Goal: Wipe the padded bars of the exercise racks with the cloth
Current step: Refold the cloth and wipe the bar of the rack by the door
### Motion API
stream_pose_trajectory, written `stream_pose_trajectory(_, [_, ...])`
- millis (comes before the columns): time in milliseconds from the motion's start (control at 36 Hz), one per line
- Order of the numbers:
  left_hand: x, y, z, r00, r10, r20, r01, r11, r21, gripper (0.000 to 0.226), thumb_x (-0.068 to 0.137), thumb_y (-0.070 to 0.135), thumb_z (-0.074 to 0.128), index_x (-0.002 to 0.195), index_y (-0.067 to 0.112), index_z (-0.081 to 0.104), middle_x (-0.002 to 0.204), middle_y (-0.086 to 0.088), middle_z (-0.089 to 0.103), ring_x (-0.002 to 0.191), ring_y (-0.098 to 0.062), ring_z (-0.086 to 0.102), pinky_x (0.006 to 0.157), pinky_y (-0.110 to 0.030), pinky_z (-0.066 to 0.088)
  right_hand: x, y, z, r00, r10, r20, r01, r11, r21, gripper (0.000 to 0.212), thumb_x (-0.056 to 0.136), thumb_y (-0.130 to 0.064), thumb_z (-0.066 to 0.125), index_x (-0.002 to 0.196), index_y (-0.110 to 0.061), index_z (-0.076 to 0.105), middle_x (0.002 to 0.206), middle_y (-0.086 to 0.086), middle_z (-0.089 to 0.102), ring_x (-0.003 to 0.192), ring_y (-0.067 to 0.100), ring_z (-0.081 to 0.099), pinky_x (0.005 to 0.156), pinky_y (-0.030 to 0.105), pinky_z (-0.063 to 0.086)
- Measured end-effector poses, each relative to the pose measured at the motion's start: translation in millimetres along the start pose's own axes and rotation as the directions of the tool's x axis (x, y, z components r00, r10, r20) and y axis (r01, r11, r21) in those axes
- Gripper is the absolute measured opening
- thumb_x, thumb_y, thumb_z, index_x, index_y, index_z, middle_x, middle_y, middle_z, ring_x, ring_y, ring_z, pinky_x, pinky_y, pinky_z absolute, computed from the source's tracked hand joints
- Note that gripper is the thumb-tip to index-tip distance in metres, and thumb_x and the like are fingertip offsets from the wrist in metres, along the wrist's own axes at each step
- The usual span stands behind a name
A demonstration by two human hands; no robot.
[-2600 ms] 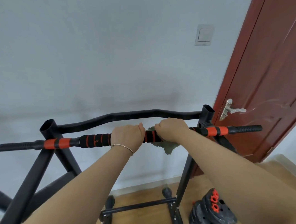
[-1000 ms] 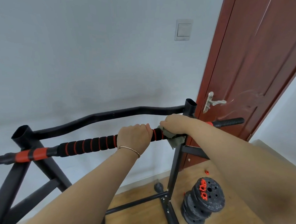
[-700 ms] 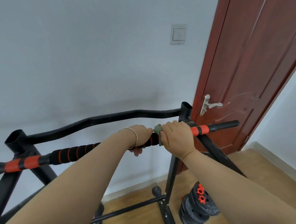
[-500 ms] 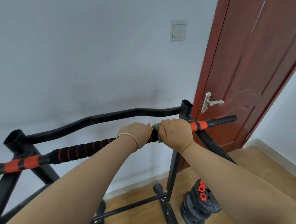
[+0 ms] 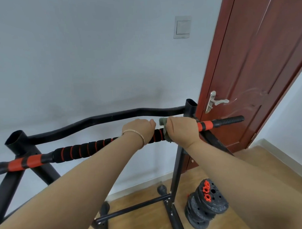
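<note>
Head view. Right hand [image 5: 180, 130] has its fingers curled round the grey-green cloth [image 5: 162, 121], which is wrapped about the padded bar [image 5: 83, 149] at the right end of its foam, the orange band just beyond. Left hand [image 5: 138, 130] grips the foam just beside it, fingers closed over the bar. A couple of seconds back the cloth sat nearer mid-bar, so it has travelled right to the upright of the exercise rack [image 5: 176, 165]. Likely the right half is done; the ribbed foam left of the left hand looks yet to do. Weight plates [image 5: 206, 203] on the floor below.
</note>
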State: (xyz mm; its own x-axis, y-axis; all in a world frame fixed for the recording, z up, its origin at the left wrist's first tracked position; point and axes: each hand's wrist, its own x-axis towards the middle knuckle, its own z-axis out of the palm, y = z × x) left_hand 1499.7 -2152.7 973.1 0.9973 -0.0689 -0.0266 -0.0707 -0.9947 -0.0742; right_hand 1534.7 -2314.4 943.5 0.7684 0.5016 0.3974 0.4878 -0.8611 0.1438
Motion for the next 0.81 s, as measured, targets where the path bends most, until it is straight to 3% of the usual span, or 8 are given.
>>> stream_pose_trajectory(83, [6,9,-3,0.993,0.001,0.121,0.018,0.989,-0.148,0.007,0.098,0.013,0.041,0.1,0.009,0.046,0.079,-0.007,0.057,0.075,-0.028,0.064,0.071,-0.039,0.057,-18,2,23,0.986,-0.025,-0.164,0.025,1.0,-0.004,0.015,0.085,-0.025,0.06,0.072,-0.017,0.061,0.061,0.002,0.057,0.053,0.024,0.053,0.052,0.037,0.045])
stream_pose_trajectory(167, [5,13,-6,0.971,-0.012,0.24,0.084,0.953,-0.291,0.028,0.102,0.013,0.029,0.077,0.013,0.043,0.089,-0.018,0.072,0.08,-0.032,0.073,0.076,-0.041,0.059,-19,11,28,0.981,-0.014,-0.192,0.031,0.996,0.088,0.034,0.096,-0.032,0.037,0.074,-0.016,0.057,0.067,0.001,0.056,0.06,0.023,0.05,0.058,0.039,0.042])
stream_pose_trajectory(278, [6,13,-5,0.977,0.012,0.214,0.05,0.958,-0.282,0.024,0.102,0.012,0.032,0.083,0.01,0.046,0.088,-0.018,0.07,0.082,-0.034,0.072,0.073,-0.042,0.058,-21,17,23,0.969,-0.028,-0.247,0.051,0.995,0.086,0.039,0.096,-0.04,0.037,0.071,-0.017,0.056,0.062,-0.001,0.054,0.053,0.019,0.048,0.053,0.03,0.034])
stream_pose_trajectory(333, [5,13,-3,0.979,0.043,0.197,-0.006,0.983,-0.185,0.012,0.099,0.01,0.043,0.106,0.005,0.052,0.078,-0.009,0.06,0.081,-0.032,0.068,0.07,-0.04,0.057,-18,18,19,0.981,-0.06,-0.186,0.065,0.998,0.023,0.031,0.091,-0.036,0.05,0.067,-0.015,0.055,0.057,-0.001,0.053,0.046,0.02,0.05,0.047,0.027,0.033])
stream_pose_trajectory(472, [2,12,5,0.991,0.132,0.027,-0.134,0.985,0.107,0.057,0.089,0.003,0.055,0.142,0.007,0.032,0.082,-0.005,0.045,0.08,-0.028,0.052,0.063,-0.037,0.045,0,18,8,0.995,-0.078,0.06,0.085,0.99,-0.117,0.024,0.094,-0.018,0.053,0.072,-0.012,0.056,0.06,0.002,0.056,0.055,0.025,0.06,0.049,0.032,0.047])
stream_pose_trajectory(556, [-6,15,8,0.985,0.161,-0.063,-0.149,0.974,0.169,0.053,0.091,0.004,0.051,0.14,0.008,0.033,0.079,-0.004,0.046,0.073,-0.027,0.052,0.058,-0.036,0.042,25,25,-4,0.924,-0.116,0.364,0.148,0.987,-0.061,0.028,0.104,-0.019,0.035,0.088,-0.011,0.057,0.084,0.004,0.06,0.08,0.025,0.062,0.064,0.034,0.043])
stream_pose_trajectory(639, [-17,16,14,0.967,0.194,-0.167,-0.156,0.965,0.213,0.036,0.094,0.007,0.045,0.13,0.01,0.041,0.08,-0.002,0.047,0.066,-0.025,0.051,0.053,-0.034,0.04,37,32,-2,0.824,-0.129,0.552,0.123,0.991,0.048,0.029,0.105,-0.019,0.033,0.083,-0.011,0.051,0.088,0.007,0.068,0.079,0.025,0.068,0.074,0.034,0.053])
stream_pose_trajectory(806, [-19,14,12,0.973,0.156,-0.171,-0.123,0.974,0.189,0.04,0.089,0.006,0.053,0.126,0.014,0.041,0.075,0.0,0.044,0.067,-0.024,0.052,0.053,-0.033,0.041,26,35,-10,0.907,-0.123,0.403,0.072,0.988,0.139,0.03,0.106,-0.014,0.033,0.085,-0.007,0.054,0.082,0.006,0.059,0.076,0.024,0.056,0.069,0.032,0.039])
